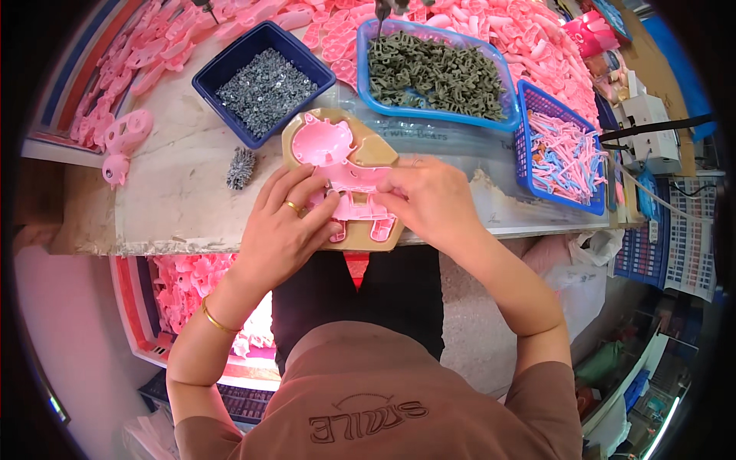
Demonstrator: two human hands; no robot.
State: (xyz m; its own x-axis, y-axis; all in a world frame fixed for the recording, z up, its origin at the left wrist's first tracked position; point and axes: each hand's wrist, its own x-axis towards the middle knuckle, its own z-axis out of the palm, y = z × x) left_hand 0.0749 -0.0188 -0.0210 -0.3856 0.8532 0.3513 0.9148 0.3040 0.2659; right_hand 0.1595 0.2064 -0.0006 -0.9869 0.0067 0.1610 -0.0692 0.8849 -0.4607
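In front of me a pink plastic toy shell [322,144], shaped like an animal's head and body, lies hollow side up in a tan shaped fixture [373,149] at the table's near edge. My left hand [285,218] rests over the shell's left side, its bent fingers and thumb gripping the edge around the middle. On the opposite side, my right hand [429,198] has its thumb and fingertips pinched together against the shell. Whatever sits between those fingertips is hidden. Beyond the fixture stand a dark blue bin [211,96] of small metal screws and a light blue tray [429,115] of small dark olive parts.
A blue basket [524,115] holds pink and blue sticks at right. A spiky screw clump [241,169] lies left of the fixture. Pink shells [498,34] are heaped behind. A driver tip [382,15] hangs above the tray. A white box [650,123] stands far right.
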